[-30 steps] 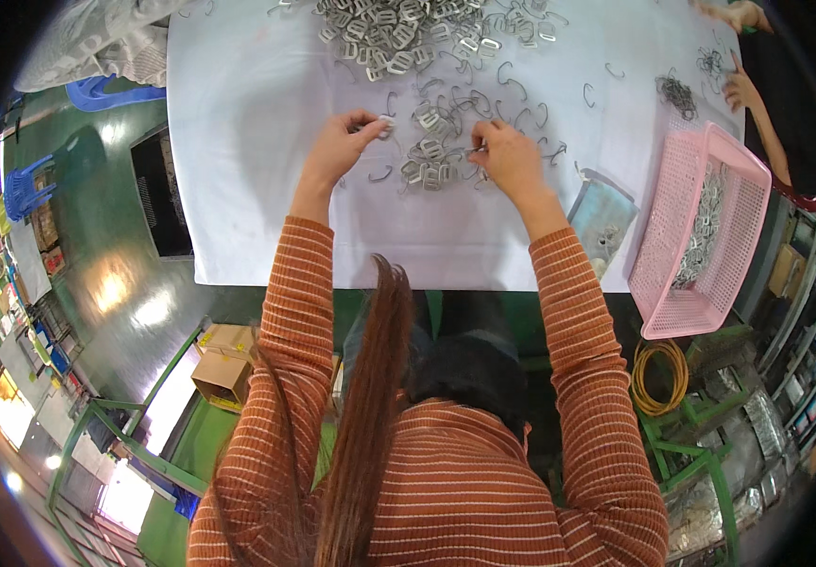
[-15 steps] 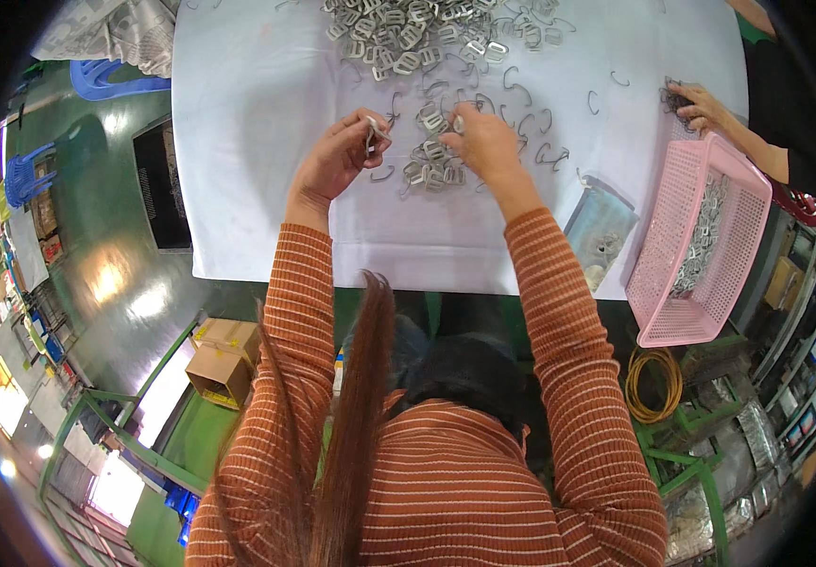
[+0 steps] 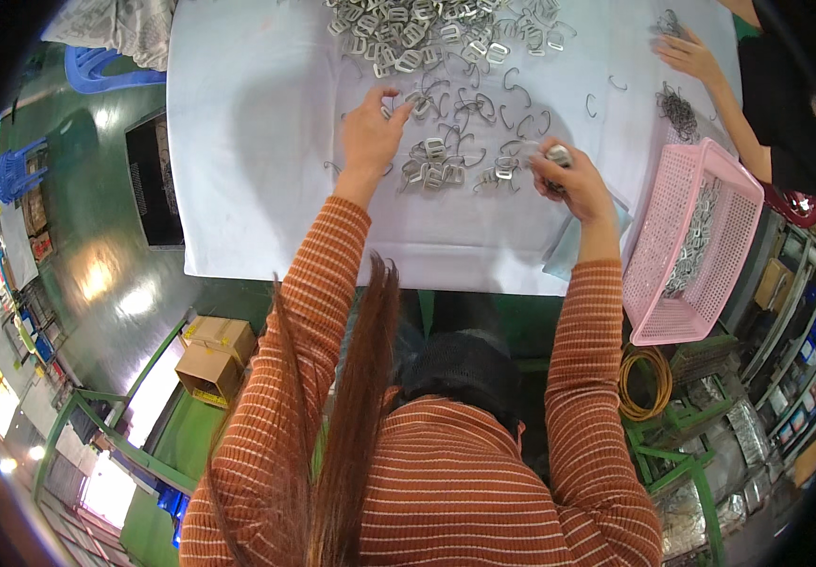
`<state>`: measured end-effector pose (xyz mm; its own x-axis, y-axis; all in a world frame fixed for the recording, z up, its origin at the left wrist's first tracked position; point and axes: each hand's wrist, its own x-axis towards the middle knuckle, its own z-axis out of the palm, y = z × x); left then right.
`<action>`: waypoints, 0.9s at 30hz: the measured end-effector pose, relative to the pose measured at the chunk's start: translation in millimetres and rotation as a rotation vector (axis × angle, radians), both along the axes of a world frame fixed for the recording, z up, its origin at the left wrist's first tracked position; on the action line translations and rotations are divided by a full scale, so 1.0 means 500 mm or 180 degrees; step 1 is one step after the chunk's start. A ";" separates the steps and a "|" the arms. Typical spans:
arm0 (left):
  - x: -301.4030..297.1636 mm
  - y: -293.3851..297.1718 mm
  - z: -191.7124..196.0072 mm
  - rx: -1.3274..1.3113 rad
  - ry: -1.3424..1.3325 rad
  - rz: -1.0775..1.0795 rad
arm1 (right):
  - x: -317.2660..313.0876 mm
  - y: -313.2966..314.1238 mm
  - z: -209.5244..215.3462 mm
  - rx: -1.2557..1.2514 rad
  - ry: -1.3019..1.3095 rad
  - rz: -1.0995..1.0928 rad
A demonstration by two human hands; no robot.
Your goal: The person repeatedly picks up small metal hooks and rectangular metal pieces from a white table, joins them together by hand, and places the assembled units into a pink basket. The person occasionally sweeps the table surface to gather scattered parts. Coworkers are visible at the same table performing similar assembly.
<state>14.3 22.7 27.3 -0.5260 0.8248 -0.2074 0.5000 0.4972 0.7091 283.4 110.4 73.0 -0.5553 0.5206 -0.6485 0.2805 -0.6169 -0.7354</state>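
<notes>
Evidently mid-sorting: the left hand (image 3: 368,135) reaches with spread fingers into the loose silver metal buckles and wire hooks (image 3: 446,165) on the white-covered surface (image 3: 257,142), while the right hand (image 3: 568,180) pinches one small metal piece (image 3: 557,154). Picking a matching hook likely needs a fine fingertip grip.

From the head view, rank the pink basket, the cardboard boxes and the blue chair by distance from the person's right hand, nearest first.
1. pink basket, just right of the right hand, at the table's right edge.
2. cardboard boxes, on the floor at lower left, beyond the table's near edge.
3. blue chair, far upper left, past the table's left end.
</notes>
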 end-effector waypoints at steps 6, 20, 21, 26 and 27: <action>-0.029 0.034 -0.021 -0.0012 -0.0492 -0.0591 | 0.012 -0.028 -0.011 -0.0186 0.0530 -0.0883; -0.039 -0.028 0.060 0.0067 -0.4341 -0.0310 | -0.024 -0.104 -0.097 0.3896 -0.1934 0.0918; -0.031 -0.033 0.065 0.0156 -0.4487 -0.0204 | -0.027 -0.097 -0.084 0.3702 -0.1940 0.0659; 0.003 -0.042 0.005 -0.0505 -0.2904 -0.0226 | -0.011 -0.045 -0.025 0.0649 -0.0869 -0.0563; 0.020 -0.039 0.004 -0.0474 -0.2025 -0.0452 | 0.010 -0.041 -0.027 0.0391 -0.0803 -0.0654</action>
